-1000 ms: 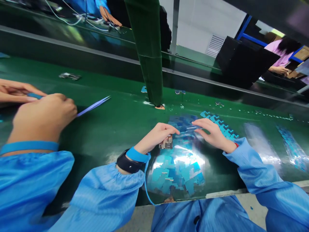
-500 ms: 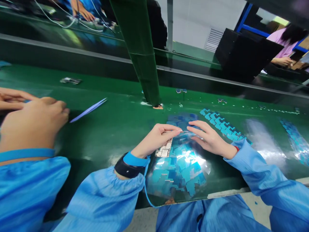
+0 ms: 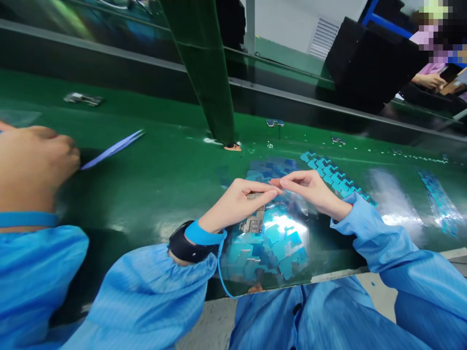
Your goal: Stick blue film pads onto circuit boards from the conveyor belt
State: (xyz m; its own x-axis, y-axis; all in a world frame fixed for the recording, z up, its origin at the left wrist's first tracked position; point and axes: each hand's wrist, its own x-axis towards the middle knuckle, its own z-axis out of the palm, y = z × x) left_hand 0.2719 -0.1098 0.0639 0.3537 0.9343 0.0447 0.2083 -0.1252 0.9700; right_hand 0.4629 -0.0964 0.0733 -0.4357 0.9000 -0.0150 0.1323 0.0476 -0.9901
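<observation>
My left hand is closed on a narrow phone circuit board, whose lower end shows below the fingers. My right hand is pinched, its fingertips meeting the left ones at the board's upper end. Whatever lies between those right fingertips is too small to make out. Beneath both hands, clear plastic film carries a spread of bright blue cut-out pieces, with darker blue ones behind. A blue band and a black strap circle my left wrist.
To the left is a co-worker's hand beside blue tweezers. A strip of blue pieces lies right. Small boards rest along the back of the green table. A green post rises centrally; another person's hand is far right.
My right hand has moved left and its spread fingers have closed to a pinch against the left fingertips. The view has tipped slightly downward. My left hand keeps the circuit board.
</observation>
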